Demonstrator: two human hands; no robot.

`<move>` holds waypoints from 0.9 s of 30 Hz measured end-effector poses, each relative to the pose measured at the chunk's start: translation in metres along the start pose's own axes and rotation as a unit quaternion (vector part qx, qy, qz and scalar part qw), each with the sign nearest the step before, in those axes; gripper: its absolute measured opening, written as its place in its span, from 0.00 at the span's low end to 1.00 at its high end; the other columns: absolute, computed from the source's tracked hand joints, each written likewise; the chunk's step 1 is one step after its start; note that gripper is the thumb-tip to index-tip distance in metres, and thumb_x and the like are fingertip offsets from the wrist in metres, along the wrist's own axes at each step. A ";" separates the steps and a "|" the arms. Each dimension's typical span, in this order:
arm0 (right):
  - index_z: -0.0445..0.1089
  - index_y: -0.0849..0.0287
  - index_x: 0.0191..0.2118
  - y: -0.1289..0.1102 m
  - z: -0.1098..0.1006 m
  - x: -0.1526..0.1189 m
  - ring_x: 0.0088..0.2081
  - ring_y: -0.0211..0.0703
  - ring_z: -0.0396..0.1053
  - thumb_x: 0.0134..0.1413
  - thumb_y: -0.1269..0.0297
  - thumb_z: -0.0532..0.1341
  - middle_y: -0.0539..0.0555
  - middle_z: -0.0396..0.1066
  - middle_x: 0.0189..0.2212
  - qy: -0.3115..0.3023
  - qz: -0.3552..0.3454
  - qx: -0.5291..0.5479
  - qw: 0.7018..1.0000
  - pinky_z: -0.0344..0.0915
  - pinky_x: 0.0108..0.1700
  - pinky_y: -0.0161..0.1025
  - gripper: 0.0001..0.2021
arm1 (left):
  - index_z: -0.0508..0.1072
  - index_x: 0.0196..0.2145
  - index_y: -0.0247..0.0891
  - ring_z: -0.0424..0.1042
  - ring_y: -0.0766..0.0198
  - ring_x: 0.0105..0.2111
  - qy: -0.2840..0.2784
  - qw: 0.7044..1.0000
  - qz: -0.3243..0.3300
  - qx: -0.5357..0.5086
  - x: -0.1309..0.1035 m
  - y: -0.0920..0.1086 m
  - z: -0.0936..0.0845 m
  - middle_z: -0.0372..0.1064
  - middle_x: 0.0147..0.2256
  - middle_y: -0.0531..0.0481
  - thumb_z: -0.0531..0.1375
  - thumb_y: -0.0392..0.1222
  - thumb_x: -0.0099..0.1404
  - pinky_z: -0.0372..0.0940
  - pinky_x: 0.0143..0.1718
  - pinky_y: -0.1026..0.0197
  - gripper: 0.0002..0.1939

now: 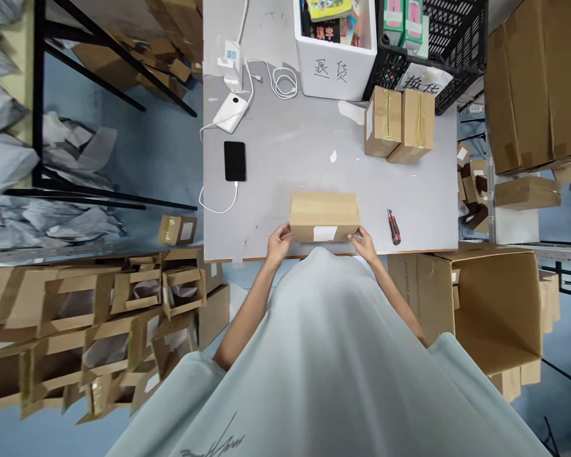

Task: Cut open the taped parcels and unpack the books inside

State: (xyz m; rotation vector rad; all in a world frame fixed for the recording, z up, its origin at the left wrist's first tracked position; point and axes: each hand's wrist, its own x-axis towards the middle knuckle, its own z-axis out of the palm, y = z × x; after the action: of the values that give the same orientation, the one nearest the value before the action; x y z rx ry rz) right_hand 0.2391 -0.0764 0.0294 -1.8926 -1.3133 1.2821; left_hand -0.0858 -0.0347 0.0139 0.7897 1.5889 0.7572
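A closed cardboard box (324, 207) with a white label on its near side rests at the front edge of the grey table (285, 152). My left hand (279, 243) grips its left end, fingers curled at the lower corner. At the opposite end, my right hand (361, 242) holds the lower right corner between thumb and fingers. A red and black utility knife (393, 227) lies on the table to the right of my right hand.
Two taped cartons (383, 122) stand at the back right, before a white bin (335, 66) of books and a black crate (450, 44). A phone (235, 161), a power bank (230, 113) and cables lie left. A large open carton (497, 311) stands right of me.
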 end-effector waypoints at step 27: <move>0.81 0.55 0.62 0.053 -0.028 0.037 0.62 0.61 0.82 0.69 0.41 0.62 0.65 0.85 0.60 0.015 0.048 0.076 0.996 0.81 0.63 0.63 0.28 | 0.84 0.58 0.37 0.77 0.41 0.70 -0.012 0.998 -0.052 0.019 0.025 -0.036 0.021 0.81 0.65 0.34 0.67 0.37 0.61 0.67 0.76 0.37 0.27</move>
State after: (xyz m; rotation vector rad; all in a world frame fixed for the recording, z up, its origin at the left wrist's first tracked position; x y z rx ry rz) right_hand 0.2906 -0.0614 -0.0168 -1.8806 -1.0881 1.3549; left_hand -0.0710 -0.0334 -0.0330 0.7361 1.6149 0.6423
